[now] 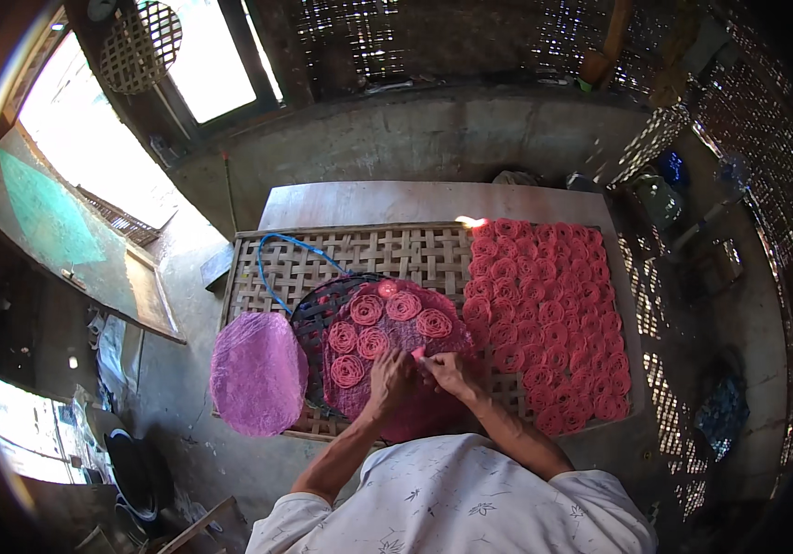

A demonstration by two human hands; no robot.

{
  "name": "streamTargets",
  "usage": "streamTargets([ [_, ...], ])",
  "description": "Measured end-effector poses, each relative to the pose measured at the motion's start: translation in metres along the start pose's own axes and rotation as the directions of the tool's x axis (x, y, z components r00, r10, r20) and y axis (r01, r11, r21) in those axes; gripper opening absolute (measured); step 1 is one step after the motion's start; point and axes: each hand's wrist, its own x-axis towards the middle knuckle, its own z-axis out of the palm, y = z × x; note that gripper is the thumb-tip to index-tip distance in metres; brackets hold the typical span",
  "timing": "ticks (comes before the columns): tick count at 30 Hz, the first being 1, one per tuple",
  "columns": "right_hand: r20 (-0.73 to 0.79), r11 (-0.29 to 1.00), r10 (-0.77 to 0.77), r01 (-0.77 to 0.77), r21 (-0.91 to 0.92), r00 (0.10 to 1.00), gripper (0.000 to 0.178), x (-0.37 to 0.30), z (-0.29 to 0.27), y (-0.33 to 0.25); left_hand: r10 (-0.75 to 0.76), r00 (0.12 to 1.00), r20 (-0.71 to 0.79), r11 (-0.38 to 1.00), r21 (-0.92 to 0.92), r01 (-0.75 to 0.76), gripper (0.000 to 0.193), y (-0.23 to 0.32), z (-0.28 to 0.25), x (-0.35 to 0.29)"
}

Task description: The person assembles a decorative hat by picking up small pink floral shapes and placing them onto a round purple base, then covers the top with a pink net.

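Possibly liable to squash coiled rosette (pixel 372 342) by dragging half-curled left hand (pixel 391 377) (hold unclear) while pinching pink piece (pixel 418 353) in right hand (pixel 450 371).

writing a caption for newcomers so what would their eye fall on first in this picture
Probably the dense block of pink-red coils covering the right part of the woven rack. Next, near the center, a purplish-pink round carries several pink rosettes, with the left hand and right hand close together over its near part. A plain purple disc at the rack's left edge also stands out.
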Motion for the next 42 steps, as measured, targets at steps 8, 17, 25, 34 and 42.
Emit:
streamTargets([
  [8,0.102,0.974,0.059,-0.08,0.213,0.993,0.026,-0.005,0.0,-0.003,0.126,0.987,0.102,0.937,-0.34,-0.084,0.036,0.038,-0.042,-0.022],
  [17,-0.087,0.938,-0.03,0.058,0.341,0.996,0.021,-0.021,-0.072,0.017,-0.289,0.91,-0.299,0.942,0.084,0.326,0.041,-0.099,-0.033,0.035],
  [25,-0.369,0.965,-0.247,0.192,-0.179,0.896,0.026,-0.017,-0.108,0.018,-0.325,0.944,0.056,0.904,0.311,0.293,0.019,-0.167,-0.01,0.071],
  [34,-0.313,0.95,-0.265,0.193,-0.244,0.912,0.026,0.092,-0.133,-0.02,-0.542,0.794,0.275,0.628,-0.495,0.6,0.02,-0.148,-0.057,0.069],
  [42,-0.43,0.778,-0.626,0.479,-0.407,0.651,0.022,0.285,-0.167,0.005,-0.601,0.773,0.202,0.223,-0.887,0.405,0.008,-0.104,-0.089,0.061],
])
